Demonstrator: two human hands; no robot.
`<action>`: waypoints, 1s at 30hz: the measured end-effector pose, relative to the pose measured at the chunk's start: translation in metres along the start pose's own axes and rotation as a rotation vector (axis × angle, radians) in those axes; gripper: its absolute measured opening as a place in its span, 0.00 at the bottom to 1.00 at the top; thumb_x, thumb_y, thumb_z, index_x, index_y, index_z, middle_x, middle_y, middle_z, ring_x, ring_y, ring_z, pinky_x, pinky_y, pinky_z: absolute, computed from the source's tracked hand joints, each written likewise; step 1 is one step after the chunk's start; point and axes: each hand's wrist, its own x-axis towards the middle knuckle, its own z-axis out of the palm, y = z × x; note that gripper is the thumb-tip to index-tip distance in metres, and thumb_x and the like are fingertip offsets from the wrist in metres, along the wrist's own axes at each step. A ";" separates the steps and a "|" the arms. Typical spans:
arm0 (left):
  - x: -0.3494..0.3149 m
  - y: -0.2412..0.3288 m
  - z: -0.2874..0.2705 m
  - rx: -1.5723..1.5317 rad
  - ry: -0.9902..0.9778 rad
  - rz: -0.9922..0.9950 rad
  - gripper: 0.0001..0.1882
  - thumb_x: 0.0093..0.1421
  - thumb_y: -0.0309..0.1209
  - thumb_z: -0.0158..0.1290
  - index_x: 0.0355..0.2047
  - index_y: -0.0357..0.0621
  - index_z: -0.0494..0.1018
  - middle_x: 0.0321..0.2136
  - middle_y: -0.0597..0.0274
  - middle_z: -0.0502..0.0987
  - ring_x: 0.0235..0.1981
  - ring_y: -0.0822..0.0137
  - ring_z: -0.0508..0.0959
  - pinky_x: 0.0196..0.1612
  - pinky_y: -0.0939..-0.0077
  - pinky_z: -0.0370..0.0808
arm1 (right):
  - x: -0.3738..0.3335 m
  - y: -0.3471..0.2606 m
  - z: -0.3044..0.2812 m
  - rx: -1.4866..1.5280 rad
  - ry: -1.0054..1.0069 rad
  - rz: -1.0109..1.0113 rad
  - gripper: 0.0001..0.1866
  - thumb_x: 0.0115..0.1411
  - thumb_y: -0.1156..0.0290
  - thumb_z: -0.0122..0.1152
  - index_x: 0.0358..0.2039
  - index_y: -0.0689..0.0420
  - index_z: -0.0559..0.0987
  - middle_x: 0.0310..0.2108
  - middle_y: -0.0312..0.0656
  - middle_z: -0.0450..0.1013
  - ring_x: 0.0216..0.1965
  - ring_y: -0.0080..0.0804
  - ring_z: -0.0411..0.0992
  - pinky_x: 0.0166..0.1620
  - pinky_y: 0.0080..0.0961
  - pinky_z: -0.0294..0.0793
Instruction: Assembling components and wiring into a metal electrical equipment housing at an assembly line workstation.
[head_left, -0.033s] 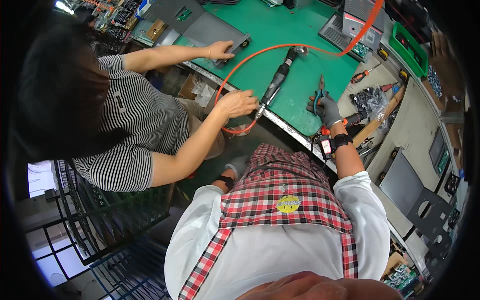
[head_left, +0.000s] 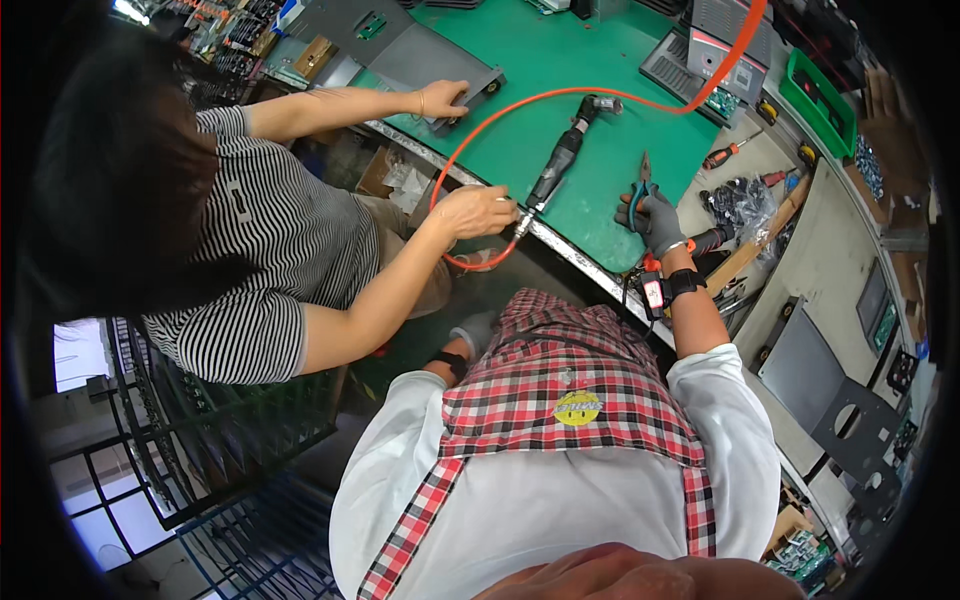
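My right hand, in a grey glove, is closed around a pair of pliers with blue and black handles. The pliers' jaws point away from me over the green mat. My left hand, also gloved, hangs low beside the checked apron; its fingers cannot be made out. To the left of the pliers an air ratchet wrench lies on the mat, joined to an orange hose. The hand of a person in a striped shirt is by the wrench's hose end.
That person's other hand rests on a grey metal panel. On the right are a screwdriver, a plastic bag of black parts, a wooden strip and a green tray. A metal box stands at the back.
The other person's hand near the hose fitting has shifted slightly, and the ratchet wrench's head has moved a little to the right. My own hands look unchanged.
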 end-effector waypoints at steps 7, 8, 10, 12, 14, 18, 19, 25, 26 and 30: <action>-0.008 -0.031 0.020 -0.074 0.128 0.074 0.17 0.54 0.34 0.45 0.43 0.40 0.68 0.38 0.42 0.72 0.41 0.46 0.71 0.43 0.64 0.67 | 0.002 -0.007 0.023 -0.359 0.166 -0.065 0.17 0.50 0.75 0.46 0.42 0.64 0.64 0.32 0.49 0.69 0.24 0.39 0.71 0.28 0.32 0.76; -0.008 -0.036 0.022 -0.056 0.135 0.054 0.17 0.54 0.35 0.45 0.42 0.40 0.69 0.37 0.43 0.72 0.40 0.46 0.71 0.43 0.64 0.67 | 0.005 -0.010 0.025 -0.433 0.185 -0.059 0.16 0.50 0.74 0.47 0.41 0.64 0.66 0.30 0.47 0.70 0.23 0.38 0.71 0.26 0.31 0.75; -0.008 -0.046 0.027 -0.062 0.111 -0.004 0.17 0.55 0.37 0.46 0.41 0.40 0.70 0.36 0.44 0.73 0.39 0.45 0.72 0.41 0.63 0.68 | 0.015 -0.017 0.025 -0.797 0.274 -0.193 0.15 0.49 0.72 0.49 0.38 0.64 0.69 0.25 0.45 0.70 0.21 0.34 0.71 0.24 0.28 0.72; -0.006 -0.054 0.030 -0.122 0.069 -0.069 0.17 0.54 0.38 0.45 0.38 0.39 0.71 0.35 0.43 0.73 0.38 0.45 0.72 0.41 0.63 0.68 | 0.028 -0.021 0.016 -1.074 0.298 -0.262 0.14 0.48 0.71 0.51 0.35 0.64 0.71 0.22 0.43 0.71 0.20 0.31 0.70 0.22 0.26 0.69; -0.006 -0.059 0.035 -0.086 0.157 -0.007 0.15 0.54 0.38 0.45 0.33 0.39 0.72 0.32 0.42 0.73 0.34 0.44 0.72 0.38 0.60 0.69 | 0.041 -0.016 0.001 -1.260 0.313 -0.303 0.14 0.47 0.69 0.52 0.33 0.64 0.73 0.19 0.41 0.70 0.19 0.29 0.70 0.21 0.25 0.68; -0.006 -0.062 0.041 -0.119 0.216 0.037 0.14 0.54 0.38 0.44 0.31 0.39 0.70 0.30 0.41 0.72 0.33 0.42 0.71 0.36 0.59 0.68 | 0.056 0.003 -0.024 -1.093 0.287 -0.471 0.17 0.46 0.70 0.51 0.36 0.65 0.72 0.20 0.42 0.72 0.16 0.28 0.69 0.21 0.26 0.70; -0.005 -0.061 0.041 -0.116 0.198 0.027 0.14 0.54 0.39 0.44 0.31 0.39 0.69 0.30 0.41 0.72 0.33 0.43 0.71 0.36 0.59 0.68 | 0.055 0.005 -0.026 -1.036 0.231 -0.499 0.16 0.46 0.71 0.50 0.36 0.65 0.72 0.19 0.42 0.71 0.14 0.28 0.68 0.20 0.25 0.70; -0.003 -0.052 0.031 -0.148 0.167 -0.026 0.15 0.51 0.39 0.46 0.33 0.42 0.71 0.32 0.45 0.73 0.36 0.46 0.72 0.39 0.62 0.68 | 0.024 -0.004 -0.015 -0.820 0.179 -0.168 0.09 0.48 0.75 0.48 0.31 0.60 0.70 0.16 0.41 0.68 0.10 0.25 0.64 0.13 0.19 0.64; -0.003 -0.052 0.030 -0.159 0.162 -0.027 0.15 0.51 0.39 0.46 0.33 0.42 0.71 0.32 0.46 0.73 0.36 0.47 0.72 0.39 0.62 0.68 | 0.015 -0.007 -0.012 -0.799 0.174 -0.144 0.09 0.48 0.75 0.48 0.32 0.60 0.70 0.17 0.41 0.68 0.10 0.25 0.64 0.13 0.18 0.63; -0.002 -0.050 0.027 -0.169 0.150 -0.028 0.15 0.50 0.39 0.47 0.33 0.43 0.71 0.32 0.47 0.74 0.36 0.48 0.73 0.39 0.63 0.68 | -0.033 -0.018 -0.004 -0.747 0.106 -0.029 0.11 0.48 0.77 0.47 0.35 0.61 0.69 0.21 0.41 0.70 0.13 0.24 0.65 0.15 0.16 0.63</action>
